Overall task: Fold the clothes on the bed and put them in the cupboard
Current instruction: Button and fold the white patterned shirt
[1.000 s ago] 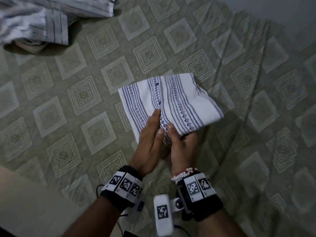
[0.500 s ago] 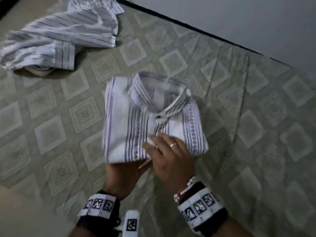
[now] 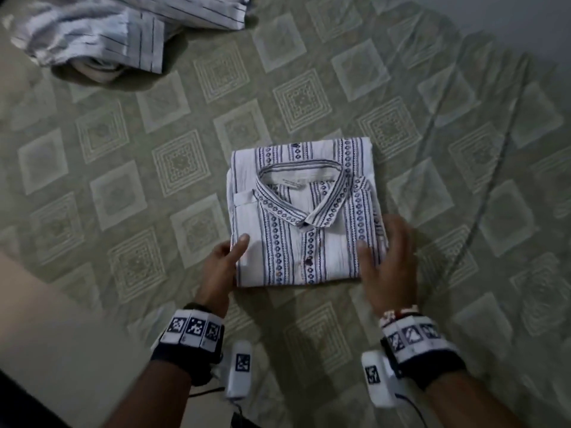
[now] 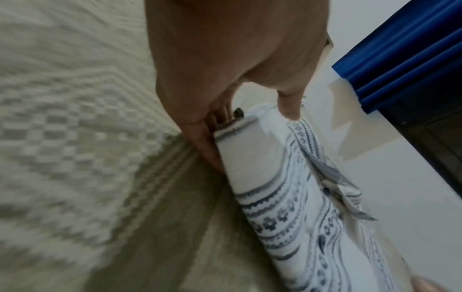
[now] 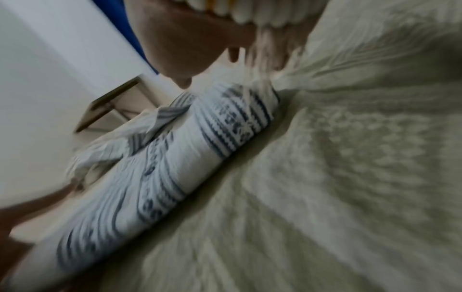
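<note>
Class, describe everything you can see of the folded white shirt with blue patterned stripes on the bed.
The folded white shirt with blue patterned stripes lies flat on the green diamond-patterned bedsheet, folded into a neat rectangle, collar up and dark buttons showing down the front. The cloth looks light and crinkled. The left hand grips its near left edge, thumb on top; the right hand rests at its right edge.
</note>
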